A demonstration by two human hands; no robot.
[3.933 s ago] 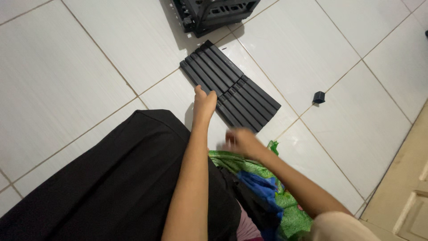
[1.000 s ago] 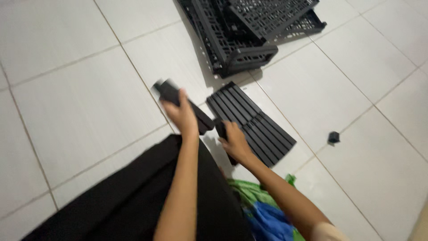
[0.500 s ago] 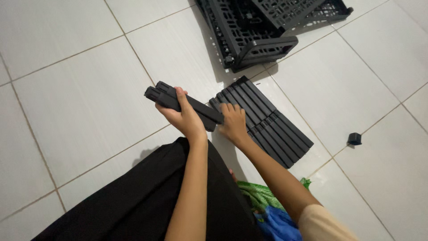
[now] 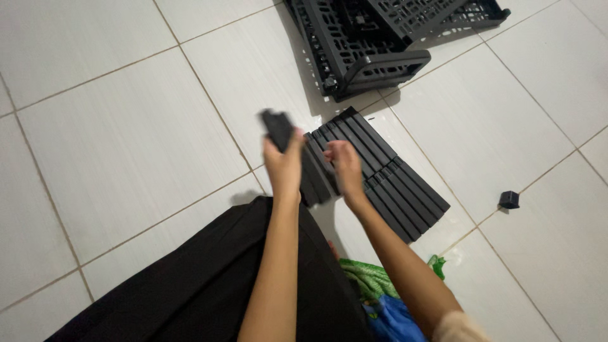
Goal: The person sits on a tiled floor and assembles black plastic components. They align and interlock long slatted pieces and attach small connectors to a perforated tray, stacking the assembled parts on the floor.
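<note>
black bars [image 4: 297, 161] gripped in left hand [image 4: 284, 166] fingers, right hand [image 4: 347, 166] beside.

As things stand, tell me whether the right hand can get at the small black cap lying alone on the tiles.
Probably yes. The right hand is empty over the row of black bars, and only bare tile floor lies between it and the small black cap, though it means stretching sideways.

One head-worn camera looks steeply down past the person's lap onto the tiled floor [image 4: 114, 126], close enough that both forearms fill the lower middle. The black slatted panel [image 4: 392, 171] sits just right of centre, with the black crate [image 4: 354, 50] beyond it at the top edge.
</note>
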